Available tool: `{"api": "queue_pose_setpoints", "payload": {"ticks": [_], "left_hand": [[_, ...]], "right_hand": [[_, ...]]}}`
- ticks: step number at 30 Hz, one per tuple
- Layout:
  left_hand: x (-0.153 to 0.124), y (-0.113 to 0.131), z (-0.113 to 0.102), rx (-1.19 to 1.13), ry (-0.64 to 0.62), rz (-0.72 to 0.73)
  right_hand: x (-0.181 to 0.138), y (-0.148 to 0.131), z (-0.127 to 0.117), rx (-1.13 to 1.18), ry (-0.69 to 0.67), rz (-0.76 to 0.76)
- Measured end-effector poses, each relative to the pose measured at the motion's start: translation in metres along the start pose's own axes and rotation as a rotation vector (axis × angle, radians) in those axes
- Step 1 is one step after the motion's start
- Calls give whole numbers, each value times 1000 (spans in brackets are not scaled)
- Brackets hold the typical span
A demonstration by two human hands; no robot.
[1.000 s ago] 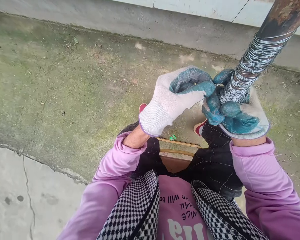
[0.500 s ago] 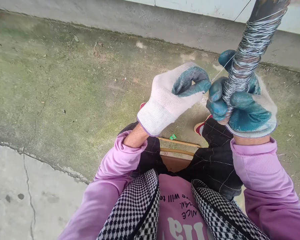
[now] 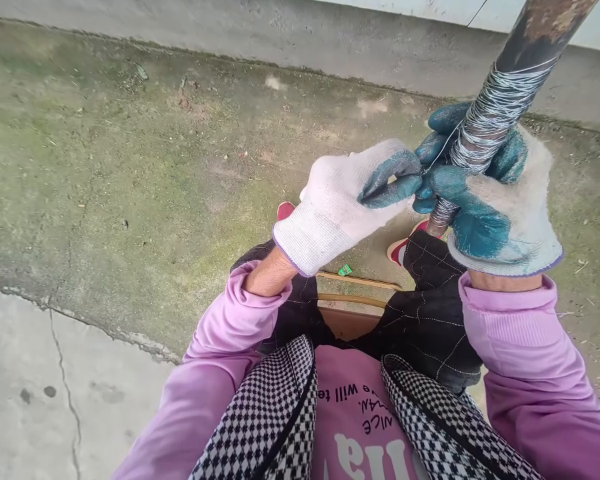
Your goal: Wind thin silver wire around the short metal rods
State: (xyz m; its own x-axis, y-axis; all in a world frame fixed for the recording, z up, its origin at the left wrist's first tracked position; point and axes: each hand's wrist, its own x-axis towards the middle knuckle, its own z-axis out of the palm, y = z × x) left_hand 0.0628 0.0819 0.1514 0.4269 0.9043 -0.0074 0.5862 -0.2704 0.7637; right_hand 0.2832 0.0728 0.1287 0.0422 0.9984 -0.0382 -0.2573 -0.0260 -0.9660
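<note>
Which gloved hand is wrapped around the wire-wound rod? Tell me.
The right hand. Its fingers curl around the rod just below the wire coil, while the left hand only pinches a thin wire strand beside it.

- The pink shirt (image 3: 353,407) has words on it. They show upside down from here.
- One dark line reads "e will te", cut off at both ends by the checked vest (image 3: 275,413).
- Under it, smaller dark letters read "NICE".
- One more small word is next to it, too blurry to read.
- At the bottom are big white letters, only partly seen, so they cannot be read.
</note>
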Motion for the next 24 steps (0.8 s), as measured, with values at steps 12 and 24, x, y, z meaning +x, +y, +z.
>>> {"api": "queue_pose_setpoints", "payload": {"ticks": [12, 24], "left_hand": [[-2, 5, -1, -104, -64, -79], [-9, 5, -4, -77, -31, -115]], "right_hand": [[-4, 7, 11, 62, 152, -61], [-6, 14, 5, 26, 148, -77]]}}
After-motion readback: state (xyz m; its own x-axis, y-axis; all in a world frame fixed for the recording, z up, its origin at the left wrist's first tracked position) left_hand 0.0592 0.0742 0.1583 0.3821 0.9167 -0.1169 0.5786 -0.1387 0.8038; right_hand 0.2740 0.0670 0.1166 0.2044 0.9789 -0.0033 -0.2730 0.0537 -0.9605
